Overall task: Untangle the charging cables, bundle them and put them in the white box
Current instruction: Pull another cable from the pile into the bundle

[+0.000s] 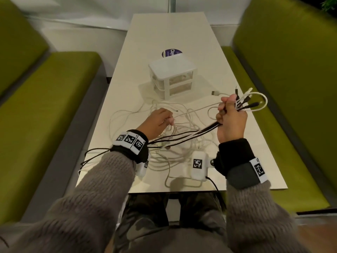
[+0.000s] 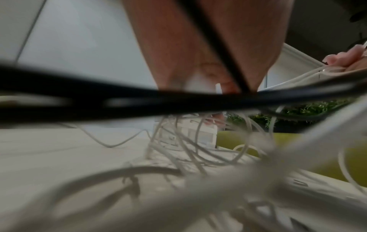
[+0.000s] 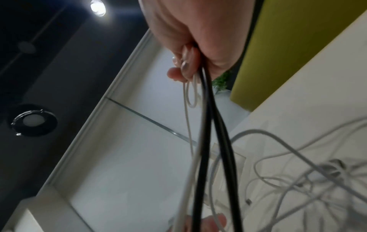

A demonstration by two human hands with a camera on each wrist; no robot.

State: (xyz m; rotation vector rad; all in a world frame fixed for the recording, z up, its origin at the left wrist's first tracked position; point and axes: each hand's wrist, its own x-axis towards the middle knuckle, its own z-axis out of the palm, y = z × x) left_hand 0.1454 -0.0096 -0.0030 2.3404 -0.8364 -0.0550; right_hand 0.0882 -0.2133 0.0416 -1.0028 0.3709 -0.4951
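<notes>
A tangle of white and black charging cables (image 1: 175,143) sprawls over the near half of the white table (image 1: 237,143). My right hand (image 1: 228,108) is raised over the table's right side and grips a bunch of black and white cables, whose plugs (image 1: 249,104) stick out past its fingers. In the right wrist view the right hand (image 3: 190,62) is closed round black cables (image 3: 208,113) that hang down. My left hand (image 1: 168,120) rests low on the tangle, its fingers pinching a white cable (image 1: 184,114). The white box (image 1: 172,75), a small drawer unit, stands beyond the cables at mid-table.
Green upholstered benches (image 1: 45,110) (image 1: 291,88) flank the table on both sides. A round dark sticker (image 1: 171,52) lies behind the box. Some black cable loops hang over the table's near left edge (image 1: 87,157). White wall panels stand at the far end.
</notes>
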